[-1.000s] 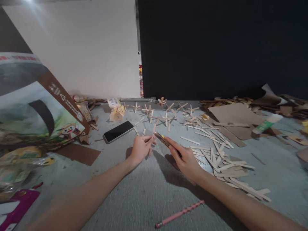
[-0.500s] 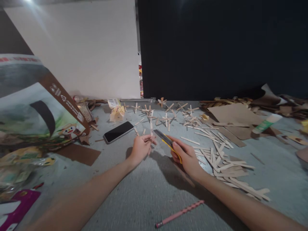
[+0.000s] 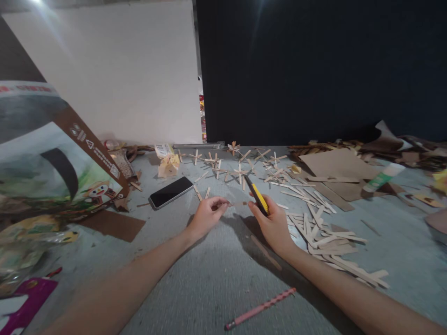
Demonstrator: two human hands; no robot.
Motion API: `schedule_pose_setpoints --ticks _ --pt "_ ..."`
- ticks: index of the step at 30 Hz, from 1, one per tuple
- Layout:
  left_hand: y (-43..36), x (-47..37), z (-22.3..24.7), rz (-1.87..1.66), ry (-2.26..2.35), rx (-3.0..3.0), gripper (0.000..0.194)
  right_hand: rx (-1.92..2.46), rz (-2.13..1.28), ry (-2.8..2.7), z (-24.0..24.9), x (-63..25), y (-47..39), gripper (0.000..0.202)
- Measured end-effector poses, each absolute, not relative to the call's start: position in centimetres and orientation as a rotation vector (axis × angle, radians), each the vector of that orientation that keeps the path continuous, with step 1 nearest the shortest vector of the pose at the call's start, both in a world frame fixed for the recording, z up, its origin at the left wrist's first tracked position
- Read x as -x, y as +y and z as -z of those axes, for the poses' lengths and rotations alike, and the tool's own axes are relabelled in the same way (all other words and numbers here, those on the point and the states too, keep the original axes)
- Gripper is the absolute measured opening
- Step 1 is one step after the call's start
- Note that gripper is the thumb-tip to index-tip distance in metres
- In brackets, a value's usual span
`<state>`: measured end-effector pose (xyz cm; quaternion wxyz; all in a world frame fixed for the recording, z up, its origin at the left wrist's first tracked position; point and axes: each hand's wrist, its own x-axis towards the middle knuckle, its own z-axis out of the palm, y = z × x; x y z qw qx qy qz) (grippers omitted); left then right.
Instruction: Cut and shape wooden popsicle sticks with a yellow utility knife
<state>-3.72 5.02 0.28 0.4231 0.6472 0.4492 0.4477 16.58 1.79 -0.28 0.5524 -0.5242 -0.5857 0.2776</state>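
My left hand pinches one end of a small, thin wooden stick piece above the middle of the table. My right hand is wrapped round a yellow and black utility knife, whose tip points up and away. The right thumb lies near the other end of the stick piece; whether it touches is too small to tell. A loose wooden stick lies on the table below my right hand. Several crossed sticks stand or lie beyond both hands.
A black phone lies left of centre. Many loose sticks are heaped at the right, near cardboard and a glue stick. A pink pencil lies in front; a printed bag stands at the left.
The knife has swung from pointing left to pointing upward in my right hand. The stick piece in my left hand has turned from upright to roughly level, between the two hands.
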Motion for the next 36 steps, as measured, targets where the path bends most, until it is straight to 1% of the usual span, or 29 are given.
schedule_pose_setpoints --ticks 4,8,10,13,18,21,26,29,32,36 --pt "4.9 3.8 -0.5 -1.019 1.102 -1.732 0.019 1.282 -0.758 -1.434 0.1 -16.4 2.0 0.044" --pt "4.9 3.9 -0.7 -1.033 1.109 -1.692 0.012 1.283 -0.805 -1.500 -0.1 -16.2 1.8 0.047" --pt "4.8 3.9 -0.9 -1.052 1.095 -1.651 0.012 1.275 -0.815 -1.522 -0.1 -16.2 1.8 0.046" --pt "4.7 3.8 -1.1 -1.087 1.068 -1.575 0.021 1.261 -0.854 -1.540 -0.2 -16.2 1.8 0.044" --pt "4.5 3.5 -1.3 -1.143 1.041 -1.484 0.042 1.266 -0.875 -1.556 -0.1 -16.2 1.8 0.043" --pt "4.6 3.5 -1.2 -1.161 1.043 -1.434 0.050 1.250 -0.873 -1.542 -0.1 -16.2 1.7 0.039" --pt "4.7 3.6 -1.2 -1.182 1.042 -1.412 0.053 1.218 -0.879 -1.512 -0.4 -16.2 1.5 0.038" --pt "4.4 3.4 -1.4 -1.090 1.025 -1.502 0.053 1.206 -0.864 -1.511 -0.5 -16.2 1.5 0.041" --pt "4.1 3.3 -1.6 -1.001 0.972 -1.584 0.052 1.185 -0.865 -1.537 -0.4 -16.1 1.4 0.040" --pt "3.9 3.1 -1.5 -1.050 0.940 -1.644 0.051 1.190 -0.826 -1.583 -0.3 -16.1 1.3 0.039"
